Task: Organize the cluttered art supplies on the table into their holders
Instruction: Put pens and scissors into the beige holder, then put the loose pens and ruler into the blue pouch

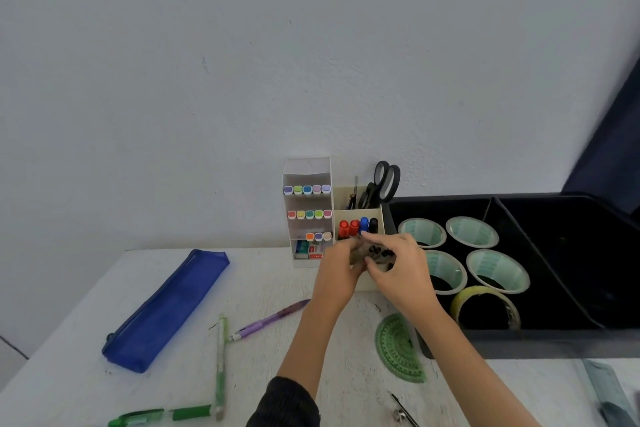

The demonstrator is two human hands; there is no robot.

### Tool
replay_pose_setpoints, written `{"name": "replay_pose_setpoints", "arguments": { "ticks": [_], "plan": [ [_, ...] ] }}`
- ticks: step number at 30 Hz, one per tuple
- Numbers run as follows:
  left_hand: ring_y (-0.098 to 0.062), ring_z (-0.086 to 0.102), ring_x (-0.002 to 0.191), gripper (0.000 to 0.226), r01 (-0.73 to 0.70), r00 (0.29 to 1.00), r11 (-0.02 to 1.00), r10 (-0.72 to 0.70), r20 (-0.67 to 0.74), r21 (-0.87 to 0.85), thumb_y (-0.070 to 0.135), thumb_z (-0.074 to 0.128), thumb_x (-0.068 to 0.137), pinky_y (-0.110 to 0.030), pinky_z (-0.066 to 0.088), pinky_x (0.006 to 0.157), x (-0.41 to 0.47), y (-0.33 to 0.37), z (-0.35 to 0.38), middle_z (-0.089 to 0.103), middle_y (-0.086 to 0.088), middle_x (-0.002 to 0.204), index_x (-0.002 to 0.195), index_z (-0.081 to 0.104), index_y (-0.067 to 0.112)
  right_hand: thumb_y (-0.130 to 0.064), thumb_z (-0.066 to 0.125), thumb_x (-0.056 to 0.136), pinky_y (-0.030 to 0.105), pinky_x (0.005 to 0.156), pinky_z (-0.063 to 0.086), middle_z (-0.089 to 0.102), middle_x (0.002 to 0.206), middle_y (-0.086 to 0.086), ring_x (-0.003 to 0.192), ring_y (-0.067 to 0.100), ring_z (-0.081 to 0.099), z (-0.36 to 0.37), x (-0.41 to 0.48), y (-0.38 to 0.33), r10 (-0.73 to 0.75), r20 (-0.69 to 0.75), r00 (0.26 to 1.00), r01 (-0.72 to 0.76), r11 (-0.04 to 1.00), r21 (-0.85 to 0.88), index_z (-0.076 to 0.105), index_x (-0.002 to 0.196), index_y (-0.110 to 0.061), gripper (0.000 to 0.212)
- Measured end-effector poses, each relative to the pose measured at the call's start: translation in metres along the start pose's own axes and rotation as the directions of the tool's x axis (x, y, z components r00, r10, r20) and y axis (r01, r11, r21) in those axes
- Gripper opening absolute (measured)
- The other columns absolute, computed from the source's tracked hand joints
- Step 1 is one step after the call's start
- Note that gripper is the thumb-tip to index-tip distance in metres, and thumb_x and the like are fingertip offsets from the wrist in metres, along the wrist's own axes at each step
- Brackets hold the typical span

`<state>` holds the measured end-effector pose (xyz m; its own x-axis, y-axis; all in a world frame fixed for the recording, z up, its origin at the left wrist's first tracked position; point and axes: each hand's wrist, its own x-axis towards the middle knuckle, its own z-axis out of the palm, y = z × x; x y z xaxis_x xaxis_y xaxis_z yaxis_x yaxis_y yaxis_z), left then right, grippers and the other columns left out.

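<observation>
My left hand (341,267) and my right hand (398,262) meet in front of the cream desk organizer (375,215). Together they grip a small dark bundle (375,253) with black round ends; it is too blurred to identify. The organizer holds red, blue and black markers (358,227) and black scissors (386,184). Its clear tiered rack (308,211) carries rows of pastel-capped markers. On the table lie a purple mechanical pencil (270,321), two green pens (220,364) (162,414) and a green protractor (398,348).
A blue mesh pencil case (166,308) lies at the left. A black divided tray (571,270) at the right holds several tape rolls (498,270). A metal tool (401,411) lies at the front edge, and a clear ruler (609,388) at the bottom right.
</observation>
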<state>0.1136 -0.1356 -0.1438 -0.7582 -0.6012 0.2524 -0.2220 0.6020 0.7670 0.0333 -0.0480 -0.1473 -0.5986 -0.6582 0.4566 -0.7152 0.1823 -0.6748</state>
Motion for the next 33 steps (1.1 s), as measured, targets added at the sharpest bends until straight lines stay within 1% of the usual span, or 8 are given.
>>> {"name": "replay_pose_setpoints", "arguments": {
  "ticks": [5,8,11,14,21,26,30,33],
  "plan": [
    [-0.013,0.054,0.115,0.044,-0.009,1.0,1.0,0.009,-0.01,0.007,0.009,0.062,0.087,0.003,0.033,0.078,-0.004,0.004,-0.007,0.057,-0.005,0.129,0.13,0.051,0.009,-0.013,0.074,0.073,0.037,0.081,0.046,0.065,0.092,-0.013,0.091,0.005,0.042,0.0,-0.001,-0.002,-0.083,-0.121,0.989,0.076,0.995,-0.058,0.069,0.107,-0.025,0.037],
    [-0.012,0.051,0.117,0.047,-0.018,1.0,1.0,0.018,-0.02,-0.009,0.011,0.064,0.086,-0.001,0.033,0.084,-0.014,0.007,-0.013,0.056,-0.002,0.13,0.131,0.05,0.011,-0.009,0.074,0.072,0.036,0.076,0.048,0.068,0.093,-0.008,0.089,0.012,0.047,-0.001,-0.001,-0.008,-0.198,-0.179,0.964,0.177,0.976,-0.128,0.072,0.101,-0.018,0.03],
    [-0.013,0.052,0.117,0.045,0.004,0.995,1.0,-0.006,-0.095,-0.017,0.016,0.064,0.086,-0.021,0.039,0.098,-0.026,0.002,-0.025,0.057,-0.001,0.128,0.13,0.052,0.015,-0.004,0.073,0.074,0.028,0.075,0.046,0.068,0.086,-0.002,0.084,0.017,0.052,0.003,-0.004,-0.017,-0.34,-0.231,0.912,0.283,0.927,-0.247,0.071,0.094,-0.011,0.021],
    [-0.013,0.054,0.115,0.039,0.097,0.98,0.995,-0.1,-0.174,-0.026,0.019,0.063,0.088,-0.025,0.042,0.098,-0.041,-0.009,-0.042,0.058,0.0,0.126,0.126,0.055,0.015,-0.003,0.071,0.076,0.02,0.073,0.04,0.067,0.083,0.0,0.08,0.017,0.054,0.018,-0.012,-0.034,-0.34,-0.25,0.907,0.285,0.93,-0.231,0.071,0.091,-0.01,0.016],
    [-0.011,0.056,0.108,0.026,0.289,0.89,0.957,-0.264,-0.373,0.013,0.019,0.058,0.092,-0.023,0.043,0.094,-0.086,-0.062,-0.1,0.064,0.001,0.117,0.116,0.061,0.015,-0.004,0.065,0.083,0.013,0.068,0.042,0.066,0.09,-0.003,0.078,0.006,0.053,0.103,-0.031,-0.082,-0.182,0.057,0.982,0.181,0.983,0.034,0.071,0.095,-0.016,0.018],
    [-0.019,0.051,0.113,0.032,0.483,0.725,0.876,-0.4,-0.56,-0.001,0.022,0.06,0.089,-0.031,0.042,0.093,-0.119,-0.116,-0.158,0.06,-0.002,0.119,0.12,0.059,0.013,0.001,0.057,0.085,0.03,0.081,0.049,0.065,0.095,0.003,0.081,0.013,0.054,0.169,-0.014,-0.119,-0.096,0.227,0.969,0.046,0.975,0.218,0.069,0.095,-0.011,0.02],
    [-0.028,0.048,0.109,0.033,0.612,0.587,0.79,-0.464,-0.664,-0.01,0.02,0.054,0.092,-0.032,0.039,0.086,-0.143,-0.148,-0.195,0.055,-0.013,0.117,0.123,0.054,0.008,-0.003,0.054,0.088,0.014,0.082,0.037,0.06,0.115,0.011,0.097,0.015,0.053,0.205,0.015,-0.131,0.014,0.342,0.94,-0.094,0.972,0.217,0.061,0.114,-0.006,0.027],
    [-0.03,0.049,0.11,0.038,0.701,0.51,0.706,-0.595,-0.621,-0.101,0.028,0.051,0.094,-0.032,0.039,0.085,-0.151,-0.174,-0.211,0.054,-0.017,0.12,0.126,0.051,0.006,-0.012,0.055,0.091,0.021,0.09,0.034,0.046,0.131,0.015,0.118,0.025,0.046,0.227,0.026,-0.133,0.207,0.438,0.875,-0.308,0.935,0.173,0.042,0.134,-0.005,0.045]
  ]
}}
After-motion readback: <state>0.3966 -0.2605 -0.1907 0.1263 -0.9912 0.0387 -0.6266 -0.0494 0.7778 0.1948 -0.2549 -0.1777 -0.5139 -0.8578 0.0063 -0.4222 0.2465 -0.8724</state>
